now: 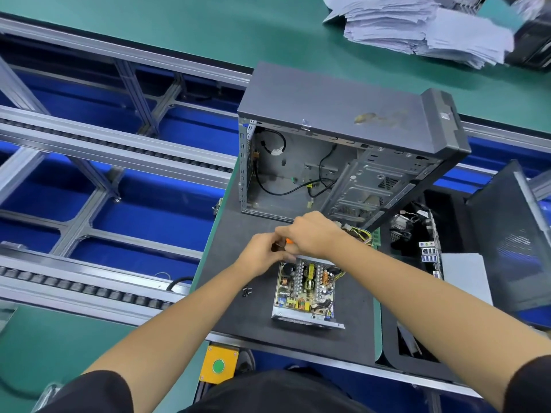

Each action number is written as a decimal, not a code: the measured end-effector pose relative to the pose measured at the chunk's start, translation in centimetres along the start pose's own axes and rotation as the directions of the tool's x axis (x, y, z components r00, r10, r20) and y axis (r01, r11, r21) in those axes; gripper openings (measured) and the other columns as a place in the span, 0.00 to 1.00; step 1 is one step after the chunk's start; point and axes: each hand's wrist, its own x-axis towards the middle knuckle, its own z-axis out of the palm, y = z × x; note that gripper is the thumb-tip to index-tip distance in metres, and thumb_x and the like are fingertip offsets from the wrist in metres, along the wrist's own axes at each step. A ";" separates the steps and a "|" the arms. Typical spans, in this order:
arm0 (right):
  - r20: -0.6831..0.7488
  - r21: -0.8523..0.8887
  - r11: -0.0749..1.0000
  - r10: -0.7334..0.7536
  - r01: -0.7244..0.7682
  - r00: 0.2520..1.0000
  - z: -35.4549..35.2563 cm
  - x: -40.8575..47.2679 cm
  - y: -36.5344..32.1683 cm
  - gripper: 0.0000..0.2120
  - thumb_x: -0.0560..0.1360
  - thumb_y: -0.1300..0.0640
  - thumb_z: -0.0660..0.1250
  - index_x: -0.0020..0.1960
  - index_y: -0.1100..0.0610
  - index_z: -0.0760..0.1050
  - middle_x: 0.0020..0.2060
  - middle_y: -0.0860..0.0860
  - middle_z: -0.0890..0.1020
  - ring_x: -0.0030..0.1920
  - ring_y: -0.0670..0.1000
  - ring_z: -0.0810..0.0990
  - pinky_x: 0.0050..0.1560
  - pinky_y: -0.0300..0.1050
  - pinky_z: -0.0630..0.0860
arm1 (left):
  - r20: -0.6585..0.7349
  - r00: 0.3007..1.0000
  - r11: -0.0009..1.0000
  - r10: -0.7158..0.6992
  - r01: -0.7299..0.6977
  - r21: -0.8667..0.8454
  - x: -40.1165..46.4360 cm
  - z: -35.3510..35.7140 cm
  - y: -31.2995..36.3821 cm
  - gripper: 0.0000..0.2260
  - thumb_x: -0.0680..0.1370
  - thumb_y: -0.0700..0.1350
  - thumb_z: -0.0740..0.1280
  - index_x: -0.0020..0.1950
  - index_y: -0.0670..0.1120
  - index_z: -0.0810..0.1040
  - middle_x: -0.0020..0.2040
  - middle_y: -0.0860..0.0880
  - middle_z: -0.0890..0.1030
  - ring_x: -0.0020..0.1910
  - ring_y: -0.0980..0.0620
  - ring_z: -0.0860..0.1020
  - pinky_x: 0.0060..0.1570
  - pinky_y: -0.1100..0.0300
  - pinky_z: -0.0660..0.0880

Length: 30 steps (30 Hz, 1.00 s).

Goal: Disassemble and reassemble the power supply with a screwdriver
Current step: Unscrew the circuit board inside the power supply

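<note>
Both hands meet just above the far edge of the open power supply [305, 292]. The right hand [313, 234], knuckles up, curls over the orange-and-black screwdriver [283, 243]; the left hand [262, 253] pinches its lower part. Both forearms stretch forward. The unit lies on a dark mat [238, 317], 2 small black screws [247, 291] to its left, an open computer case [343, 150] beyond.

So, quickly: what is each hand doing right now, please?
Left hand: curled, gripping the orange-and-black screwdriver.
Right hand: curled over the same screwdriver, above the open metal power supply.
</note>
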 end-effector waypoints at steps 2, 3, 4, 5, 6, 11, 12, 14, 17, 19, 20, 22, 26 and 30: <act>0.022 -0.021 1.000 -0.007 0.007 1.000 -0.2 0.0 -0.2 0.14 0.78 0.44 0.60 0.57 0.51 0.74 0.36 0.51 0.78 0.31 0.56 0.70 0.31 0.45 0.62 | 0.015 0.999 0.999 0.043 -0.043 0.027 -0.2 0.1 -0.3 0.06 0.74 0.42 0.76 0.47 0.41 0.83 0.44 0.48 0.86 0.47 0.49 0.83 0.50 0.52 0.77; 0.024 -0.034 0.999 -0.030 0.031 0.999 -0.3 0.0 -0.2 0.15 0.78 0.42 0.60 0.57 0.51 0.73 0.38 0.51 0.80 0.31 0.55 0.70 0.30 0.45 0.62 | 0.021 0.998 0.996 0.059 -0.060 0.062 -0.3 -0.1 -0.5 0.04 0.75 0.41 0.75 0.46 0.40 0.83 0.43 0.48 0.85 0.45 0.48 0.82 0.48 0.52 0.76; 0.012 -0.037 0.997 -0.066 0.066 0.998 -0.4 -0.1 -0.2 0.16 0.78 0.41 0.60 0.58 0.51 0.71 0.39 0.51 0.80 0.31 0.56 0.70 0.30 0.45 0.62 | 0.021 0.998 0.995 0.059 -0.061 0.084 -0.4 -0.3 -0.6 0.03 0.75 0.39 0.74 0.45 0.41 0.82 0.42 0.48 0.85 0.45 0.49 0.82 0.46 0.53 0.75; -0.005 -0.027 0.994 -0.106 0.106 0.994 -0.6 -0.1 -0.2 0.15 0.78 0.42 0.60 0.59 0.50 0.69 0.41 0.51 0.79 0.32 0.56 0.72 0.30 0.45 0.64 | 0.023 0.999 0.996 0.046 -0.047 0.077 -0.4 -0.5 -0.8 0.02 0.75 0.38 0.74 0.45 0.41 0.82 0.42 0.48 0.85 0.45 0.49 0.82 0.47 0.54 0.75; -0.009 -0.023 0.988 -0.152 0.152 0.988 -0.7 -0.1 -0.2 0.14 0.79 0.44 0.60 0.60 0.50 0.69 0.43 0.50 0.79 0.34 0.56 0.75 0.30 0.46 0.65 | 0.031 0.999 0.998 0.038 -0.040 0.049 -0.4 -0.6 -0.9 0.01 0.75 0.37 0.74 0.45 0.41 0.83 0.42 0.47 0.86 0.46 0.49 0.83 0.49 0.54 0.76; 0.010 0.002 0.983 -0.185 0.185 0.983 -1.4 0.0 -0.1 0.11 0.79 0.55 0.62 0.61 0.49 0.71 0.44 0.49 0.79 0.37 0.54 0.77 0.32 0.47 0.65 | 0.071 0.997 1.000 0.018 -0.016 -0.021 -0.6 -0.6 -0.6 0.08 0.74 0.43 0.77 0.49 0.51 0.82 0.43 0.48 0.85 0.47 0.51 0.82 0.53 0.56 0.76; 0.008 0.012 0.986 -0.166 0.165 0.986 -1.2 -0.1 -0.2 0.11 0.79 0.54 0.63 0.61 0.50 0.71 0.42 0.48 0.79 0.37 0.54 0.76 0.32 0.46 0.65 | 0.060 0.998 1.000 0.003 -0.002 -0.024 -0.5 -0.7 -0.5 0.10 0.72 0.45 0.79 0.50 0.51 0.82 0.43 0.48 0.85 0.45 0.51 0.82 0.51 0.56 0.76; 0.013 0.016 0.991 -0.136 0.135 0.991 -0.9 -0.1 -0.5 0.10 0.78 0.51 0.64 0.59 0.50 0.72 0.35 0.48 0.73 0.35 0.55 0.76 0.29 0.46 0.61 | 0.039 0.999 0.999 0.020 -0.018 -0.039 -0.5 -0.6 -0.5 0.11 0.69 0.45 0.81 0.47 0.54 0.83 0.42 0.50 0.85 0.43 0.54 0.81 0.48 0.58 0.76; 0.046 0.038 0.995 -0.099 0.097 0.994 -0.9 0.0 -1.0 0.13 0.77 0.47 0.65 0.60 0.49 0.73 0.29 0.46 0.64 0.33 0.56 0.73 0.27 0.45 0.56 | 0.028 1.000 1.000 0.013 -0.013 0.010 -0.6 -0.3 -0.7 0.07 0.71 0.47 0.79 0.46 0.50 0.83 0.39 0.47 0.84 0.38 0.56 0.78 0.41 0.57 0.72; 0.067 0.043 0.997 -0.068 0.065 0.995 -1.0 0.2 -0.9 0.13 0.76 0.47 0.64 0.59 0.49 0.75 0.30 0.46 0.65 0.34 0.56 0.74 0.27 0.44 0.56 | 0.030 0.999 0.997 0.014 -0.016 0.078 -0.5 -0.4 -0.8 0.08 0.74 0.46 0.77 0.46 0.42 0.84 0.40 0.44 0.85 0.40 0.51 0.80 0.42 0.53 0.73; 0.072 0.034 0.998 -0.053 0.051 0.996 -1.0 0.3 -0.8 0.12 0.77 0.47 0.64 0.58 0.50 0.75 0.30 0.47 0.67 0.34 0.56 0.73 0.28 0.44 0.57 | 0.040 0.999 0.995 0.020 -0.024 0.096 -0.4 -0.4 -0.7 0.07 0.76 0.45 0.76 0.46 0.41 0.85 0.42 0.44 0.85 0.43 0.49 0.82 0.44 0.52 0.75; 0.087 -0.006 1.000 -0.030 0.030 0.996 -1.1 0.2 -0.7 0.14 0.78 0.44 0.62 0.58 0.51 0.76 0.34 0.50 0.73 0.34 0.56 0.71 0.31 0.45 0.62 | 0.070 0.997 0.991 0.037 -0.046 0.125 -0.2 -0.6 -0.1 0.04 0.77 0.44 0.74 0.47 0.44 0.86 0.45 0.46 0.87 0.48 0.50 0.83 0.50 0.51 0.77; 0.108 -0.094 0.990 -0.098 0.108 0.989 -1.4 -0.1 -0.1 0.16 0.81 0.42 0.57 0.61 0.51 0.70 0.44 0.53 0.82 0.36 0.57 0.76 0.34 0.48 0.69 | 0.092 0.995 0.984 0.044 -0.059 0.169 0.2 -0.7 0.4 0.04 0.78 0.38 0.71 0.51 0.39 0.84 0.48 0.43 0.86 0.52 0.47 0.83 0.56 0.49 0.77; 0.154 -0.114 0.971 -0.191 0.210 0.969 -1.6 0.1 0.0 0.13 0.83 0.50 0.58 0.66 0.50 0.70 0.46 0.52 0.82 0.36 0.56 0.73 0.35 0.48 0.68 | 0.113 0.991 0.994 0.076 -0.084 0.066 -0.2 -0.8 0.3 0.15 0.77 0.29 0.66 0.51 0.49 0.82 0.44 0.48 0.87 0.47 0.60 0.84 0.59 0.60 0.77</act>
